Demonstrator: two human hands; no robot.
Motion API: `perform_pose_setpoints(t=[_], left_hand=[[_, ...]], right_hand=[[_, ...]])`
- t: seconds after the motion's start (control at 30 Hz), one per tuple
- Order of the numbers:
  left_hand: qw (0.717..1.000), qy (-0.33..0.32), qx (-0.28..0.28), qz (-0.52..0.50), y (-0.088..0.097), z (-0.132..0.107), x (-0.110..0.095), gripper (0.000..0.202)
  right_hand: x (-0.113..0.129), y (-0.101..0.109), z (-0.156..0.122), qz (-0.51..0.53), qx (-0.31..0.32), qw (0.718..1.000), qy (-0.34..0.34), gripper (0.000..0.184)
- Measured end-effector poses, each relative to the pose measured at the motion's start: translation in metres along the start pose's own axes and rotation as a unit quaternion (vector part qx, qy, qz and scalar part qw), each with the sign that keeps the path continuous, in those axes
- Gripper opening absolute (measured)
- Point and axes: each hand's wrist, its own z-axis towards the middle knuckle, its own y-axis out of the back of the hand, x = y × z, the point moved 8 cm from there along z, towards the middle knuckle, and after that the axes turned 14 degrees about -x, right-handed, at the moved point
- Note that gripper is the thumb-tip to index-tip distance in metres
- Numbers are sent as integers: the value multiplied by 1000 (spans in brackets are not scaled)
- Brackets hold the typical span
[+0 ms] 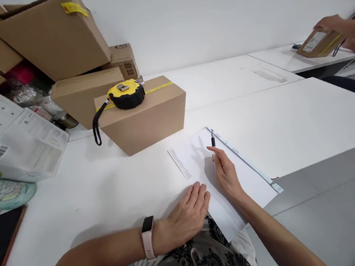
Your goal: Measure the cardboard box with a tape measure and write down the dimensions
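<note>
My right hand [224,171] is closed on a dark pen [213,139] held upright over a white sheet of paper [246,176] on the white table [288,115]. My left hand [187,217] lies flat with fingers stretched out, pressing the near left edge of the sheet; a pale watch sits on that wrist. Just beyond the paper stands a small cardboard box [145,117] with a yellow and black tape measure [126,94] resting on top, its strap hanging over the left side.
Several cardboard boxes [51,36] are stacked at the back left, with printed white packages [19,142] beside them. A dark phone [3,239] lies at the near left. At the far right another person's hands [339,25] hold a small labelled box [318,43].
</note>
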Motion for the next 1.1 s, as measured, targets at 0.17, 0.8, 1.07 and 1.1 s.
perform_pose_setpoints(t=[0.17,0.8,1.07,1.1], left_hand=[[999,-9,-22,22,5,-1,17,39],[1000,14,11,-9,4,-5,23,38],[1000,12,21,3,2,-1,26,38],[1000,13,22,2,1,-2,25,38]], right_hand=[[11,7,-2,84,25,995,-40,36],[32,-78,-19,245,231,922,-190,70],[11,-69,-1,197,116,959,-169,43],[11,-67,-1,195,110,961,-161,42]])
